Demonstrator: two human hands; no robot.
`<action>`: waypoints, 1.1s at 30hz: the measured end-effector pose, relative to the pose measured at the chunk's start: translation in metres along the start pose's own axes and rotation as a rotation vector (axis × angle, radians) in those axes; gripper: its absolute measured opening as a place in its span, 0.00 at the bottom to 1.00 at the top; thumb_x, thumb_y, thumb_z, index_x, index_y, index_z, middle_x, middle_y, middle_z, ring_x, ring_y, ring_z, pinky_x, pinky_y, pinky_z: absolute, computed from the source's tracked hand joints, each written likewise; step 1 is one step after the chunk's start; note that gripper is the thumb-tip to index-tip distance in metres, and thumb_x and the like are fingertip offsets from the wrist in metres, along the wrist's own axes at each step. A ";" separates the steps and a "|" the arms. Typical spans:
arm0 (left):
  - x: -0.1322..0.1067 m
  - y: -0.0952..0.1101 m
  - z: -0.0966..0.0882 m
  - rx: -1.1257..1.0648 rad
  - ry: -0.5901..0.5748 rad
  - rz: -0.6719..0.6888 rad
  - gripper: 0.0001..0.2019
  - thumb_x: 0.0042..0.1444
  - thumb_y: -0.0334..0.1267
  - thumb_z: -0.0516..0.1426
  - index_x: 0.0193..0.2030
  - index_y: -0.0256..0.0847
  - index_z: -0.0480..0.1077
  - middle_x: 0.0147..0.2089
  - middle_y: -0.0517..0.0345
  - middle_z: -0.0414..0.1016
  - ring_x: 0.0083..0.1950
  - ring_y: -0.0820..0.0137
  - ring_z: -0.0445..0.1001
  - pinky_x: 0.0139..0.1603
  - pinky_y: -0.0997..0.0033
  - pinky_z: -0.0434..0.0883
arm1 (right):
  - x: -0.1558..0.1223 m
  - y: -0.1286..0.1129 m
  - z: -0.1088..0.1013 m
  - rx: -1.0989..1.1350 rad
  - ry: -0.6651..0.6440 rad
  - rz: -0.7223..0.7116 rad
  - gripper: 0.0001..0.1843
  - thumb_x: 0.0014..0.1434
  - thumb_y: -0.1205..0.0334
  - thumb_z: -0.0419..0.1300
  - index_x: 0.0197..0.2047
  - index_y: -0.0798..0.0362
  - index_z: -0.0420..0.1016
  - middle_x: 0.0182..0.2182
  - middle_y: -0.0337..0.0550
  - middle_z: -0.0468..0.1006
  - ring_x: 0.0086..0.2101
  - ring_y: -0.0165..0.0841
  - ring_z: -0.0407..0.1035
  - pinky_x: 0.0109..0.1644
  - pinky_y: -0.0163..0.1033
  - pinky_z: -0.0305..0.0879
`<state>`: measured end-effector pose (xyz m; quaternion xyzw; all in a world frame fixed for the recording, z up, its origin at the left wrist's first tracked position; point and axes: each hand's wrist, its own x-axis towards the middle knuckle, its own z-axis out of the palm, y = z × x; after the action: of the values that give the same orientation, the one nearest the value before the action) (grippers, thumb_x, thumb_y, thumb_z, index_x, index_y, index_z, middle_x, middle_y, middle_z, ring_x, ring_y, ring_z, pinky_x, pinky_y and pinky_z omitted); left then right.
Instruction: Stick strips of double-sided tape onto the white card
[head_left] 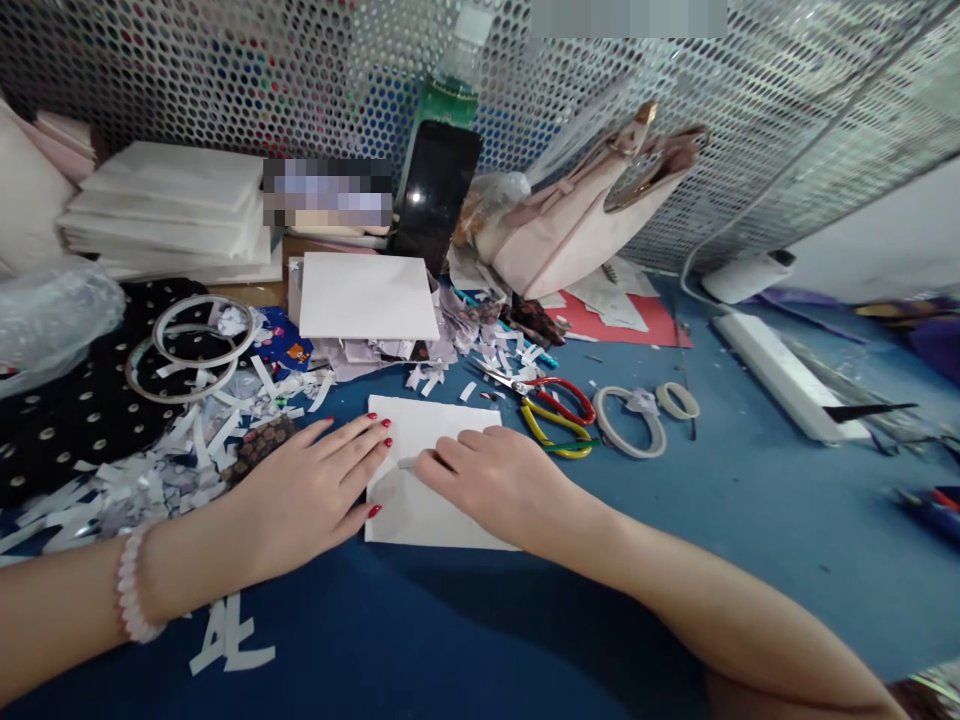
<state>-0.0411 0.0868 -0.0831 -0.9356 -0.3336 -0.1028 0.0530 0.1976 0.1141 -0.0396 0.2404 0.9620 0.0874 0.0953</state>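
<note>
A white rectangular sheet or thin board lies flat on the blue tabletop in front of me. Along its left edge rests my left hand, open, with its outstretched fingertips on the white surface. My right hand is closed over the middle and right part of the sheet, its fingers curled inward. Whatever it may hold is hidden under the fingers. A short faint line shows on the sheet just left of the curled fingers. Just beyond the right hand lie scissors with red and yellow handles.
White paper scraps are strewn at left, near tape rolls. Behind the sheet sit a white board on a pile, a phone leaning on a bottle, and a pink handbag. A power strip lies right.
</note>
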 end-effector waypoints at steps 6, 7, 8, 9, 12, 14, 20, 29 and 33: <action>0.000 -0.001 0.001 0.042 0.030 0.049 0.24 0.72 0.40 0.42 0.62 0.28 0.70 0.63 0.41 0.73 0.64 0.56 0.71 0.58 0.57 0.67 | 0.005 -0.002 -0.014 0.018 -0.167 0.033 0.11 0.60 0.78 0.55 0.42 0.55 0.70 0.29 0.44 0.77 0.25 0.33 0.71 0.25 0.39 0.40; 0.001 -0.001 0.001 0.050 0.037 0.050 0.24 0.73 0.40 0.42 0.61 0.28 0.71 0.63 0.41 0.73 0.64 0.56 0.71 0.58 0.57 0.67 | 0.006 -0.002 -0.017 0.026 -0.197 0.042 0.11 0.59 0.78 0.55 0.42 0.55 0.70 0.29 0.44 0.78 0.25 0.33 0.72 0.25 0.39 0.39; 0.001 -0.001 0.001 0.056 0.040 0.052 0.24 0.73 0.40 0.41 0.61 0.27 0.71 0.63 0.41 0.73 0.63 0.56 0.71 0.57 0.57 0.67 | 0.007 -0.002 -0.020 0.035 -0.220 0.050 0.12 0.59 0.78 0.56 0.42 0.54 0.70 0.29 0.44 0.78 0.25 0.33 0.72 0.24 0.39 0.39; 0.001 0.000 0.001 0.059 0.037 0.053 0.24 0.73 0.40 0.41 0.61 0.27 0.71 0.63 0.41 0.73 0.63 0.57 0.71 0.57 0.57 0.67 | 0.008 -0.002 -0.023 0.046 -0.238 0.059 0.12 0.58 0.79 0.56 0.42 0.54 0.69 0.29 0.44 0.78 0.26 0.33 0.73 0.24 0.39 0.39; 0.001 0.000 0.001 0.051 0.020 0.040 0.23 0.72 0.41 0.44 0.62 0.28 0.70 0.64 0.41 0.72 0.64 0.57 0.70 0.58 0.59 0.66 | 0.008 -0.003 -0.027 0.090 -0.268 0.072 0.13 0.56 0.79 0.57 0.42 0.54 0.69 0.28 0.44 0.78 0.26 0.33 0.73 0.24 0.39 0.40; 0.001 0.000 0.001 0.036 0.001 0.028 0.23 0.71 0.43 0.47 0.63 0.29 0.69 0.65 0.41 0.70 0.65 0.57 0.70 0.60 0.60 0.65 | 0.008 -0.004 -0.027 0.112 -0.280 0.083 0.14 0.55 0.80 0.56 0.42 0.54 0.69 0.27 0.43 0.78 0.25 0.33 0.73 0.24 0.39 0.42; 0.000 0.001 0.001 0.037 -0.027 0.010 0.23 0.71 0.44 0.48 0.63 0.32 0.70 0.66 0.43 0.70 0.66 0.57 0.68 0.61 0.60 0.65 | 0.008 -0.007 -0.025 0.134 -0.273 0.119 0.15 0.56 0.80 0.55 0.43 0.54 0.69 0.27 0.42 0.78 0.25 0.32 0.72 0.24 0.40 0.45; 0.001 0.003 0.001 0.084 0.027 0.011 0.24 0.73 0.41 0.42 0.60 0.30 0.72 0.64 0.43 0.72 0.62 0.57 0.73 0.55 0.58 0.67 | 0.009 -0.011 -0.027 0.140 -0.337 0.170 0.18 0.54 0.82 0.53 0.44 0.54 0.70 0.28 0.43 0.79 0.26 0.33 0.74 0.23 0.39 0.40; 0.000 0.002 0.000 0.088 0.018 0.016 0.23 0.73 0.41 0.43 0.61 0.30 0.72 0.64 0.43 0.72 0.62 0.58 0.72 0.57 0.58 0.67 | 0.007 -0.014 -0.023 0.157 -0.325 0.193 0.18 0.55 0.81 0.52 0.44 0.54 0.70 0.28 0.42 0.79 0.25 0.33 0.73 0.24 0.39 0.40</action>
<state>-0.0396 0.0855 -0.0826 -0.9340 -0.3300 -0.0961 0.0981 0.1802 0.1028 -0.0208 0.3493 0.9103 -0.0190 0.2211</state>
